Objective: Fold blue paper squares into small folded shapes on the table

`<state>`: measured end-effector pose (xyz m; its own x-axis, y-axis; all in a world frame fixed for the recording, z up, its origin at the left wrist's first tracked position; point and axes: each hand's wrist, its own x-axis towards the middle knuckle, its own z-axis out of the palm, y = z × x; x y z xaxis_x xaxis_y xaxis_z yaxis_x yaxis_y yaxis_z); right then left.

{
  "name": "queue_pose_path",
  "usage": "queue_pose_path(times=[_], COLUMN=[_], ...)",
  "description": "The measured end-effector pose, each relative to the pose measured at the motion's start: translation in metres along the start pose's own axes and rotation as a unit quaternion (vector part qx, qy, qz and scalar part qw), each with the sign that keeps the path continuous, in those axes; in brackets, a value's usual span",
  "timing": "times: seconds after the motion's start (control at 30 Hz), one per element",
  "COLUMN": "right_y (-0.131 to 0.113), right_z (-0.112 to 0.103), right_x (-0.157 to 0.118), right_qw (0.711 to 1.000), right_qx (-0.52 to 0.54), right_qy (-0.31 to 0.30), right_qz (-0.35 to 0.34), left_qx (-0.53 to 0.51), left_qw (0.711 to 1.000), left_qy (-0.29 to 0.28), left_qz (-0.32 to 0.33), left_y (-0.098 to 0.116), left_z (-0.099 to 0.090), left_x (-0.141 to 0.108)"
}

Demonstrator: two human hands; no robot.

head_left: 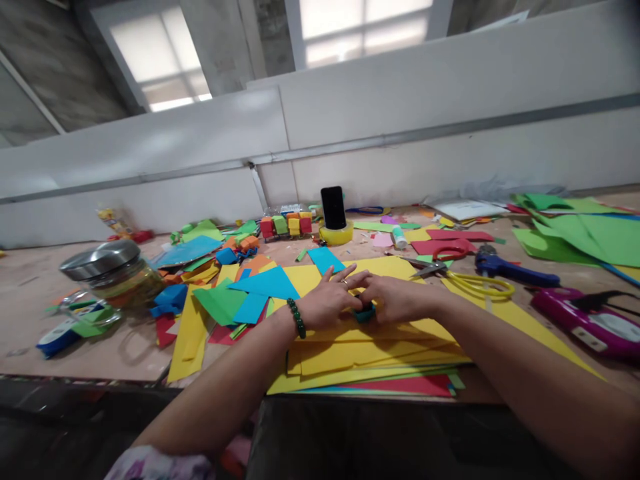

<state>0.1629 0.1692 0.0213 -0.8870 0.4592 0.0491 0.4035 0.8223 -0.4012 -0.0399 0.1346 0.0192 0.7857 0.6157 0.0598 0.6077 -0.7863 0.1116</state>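
Note:
Over the yellow paper sheets (pixel 420 337), my left hand (pixel 327 303) and my right hand (pixel 395 298) meet around a small dark-blue folded paper piece (pixel 365 312). My right fingers curl down and pinch it from the right. From the left, my left thumb and fingertips press on it, with some fingers lifted above. Most of the piece is hidden by the fingers, so its full shape does not show. Scissors with yellow and red handles (pixel 477 283) lie just right of my right hand. Blue paper scraps (pixel 270 283) and a green one (pixel 223 301) lie left of my left hand.
A phone (pixel 333 207) stands upright in a yellow tape roll (pixel 337 235). Small coloured paper cubes (pixel 287 225) sit beside it. A lidded glass jar (pixel 117 273) is at left. Right are a blue-handled tool (pixel 517 267), a magenta device (pixel 590 323) and green sheets (pixel 590 237).

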Motion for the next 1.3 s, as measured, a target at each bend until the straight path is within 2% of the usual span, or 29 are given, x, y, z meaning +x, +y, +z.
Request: queue_pose_path(times=[0.13,0.4,0.57,0.87,1.03,1.3], right_y=[0.005,-0.009,-0.005,-0.017,-0.019,-0.017], right_z=[-0.001,-0.005,-0.003,0.001,0.0,0.005], right_x=[0.0,0.002,0.002,0.006,0.006,0.008], right_qw=[1.0,1.0,1.0,0.997,0.995,0.992], right_qx=[-0.024,-0.012,-0.025,-0.023,-0.039,-0.105], right_qy=[0.0,0.015,0.013,0.055,0.084,0.061], right_qz=[-0.005,-0.006,0.005,0.046,0.026,0.016], left_qx=[-0.007,-0.019,-0.025,-0.021,-0.035,-0.02], left_qw=[1.0,0.999,0.998,0.996,0.993,0.992], left_qy=[0.01,0.016,0.006,0.012,0.022,0.024], left_qz=[-0.023,-0.034,-0.053,-0.081,-0.109,-0.124], left_y=[-0.003,-0.003,-0.002,-0.002,-0.001,0.001], left_z=[0.001,0.003,0.0,0.0,-0.001,0.002], left_x=[0.001,0.005,0.003,0.003,0.002,0.004])
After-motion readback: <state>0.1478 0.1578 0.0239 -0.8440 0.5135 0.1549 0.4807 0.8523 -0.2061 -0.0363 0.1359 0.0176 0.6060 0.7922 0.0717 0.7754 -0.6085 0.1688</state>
